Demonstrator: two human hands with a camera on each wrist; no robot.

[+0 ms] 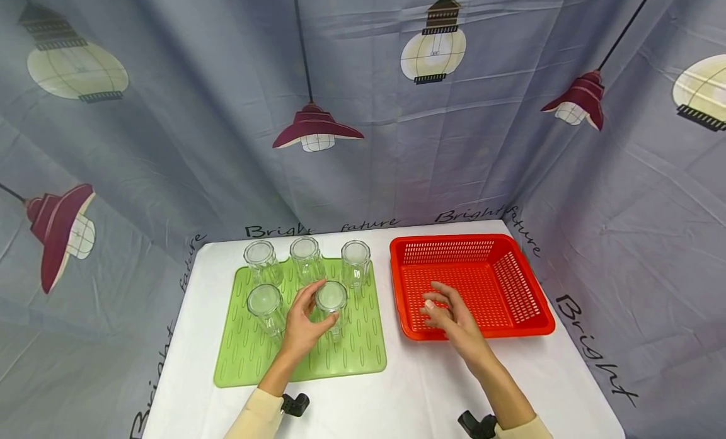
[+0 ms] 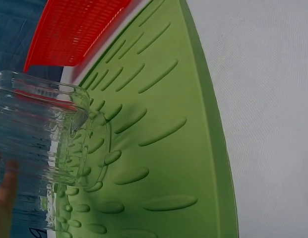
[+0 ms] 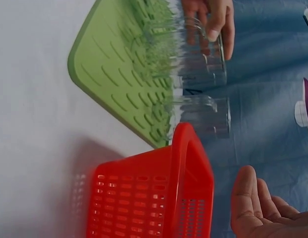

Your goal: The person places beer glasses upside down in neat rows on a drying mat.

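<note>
My left hand [image 1: 306,322] has its thumb and fingers curled around the upper end of a clear glass mug [image 1: 331,298]. That mug stands at the right front of the mug group, on a green drying mat [image 1: 300,360], its flat round end facing up. Several more glass mugs stand on the mat, among them one mug [image 1: 265,303] to the left of my hand and another mug [image 1: 355,259] behind it. My right hand [image 1: 456,319] hovers over the near left part of a red plastic basket [image 1: 535,330], fingers loosely bent, holding nothing.
A white-covered table [image 1: 420,388] carries the mat on the left and the basket on the right, with a narrow gap between. Grey curtain [image 1: 363,181] with printed lamps hangs behind and at both sides. The basket has perforated walls and a raised rim.
</note>
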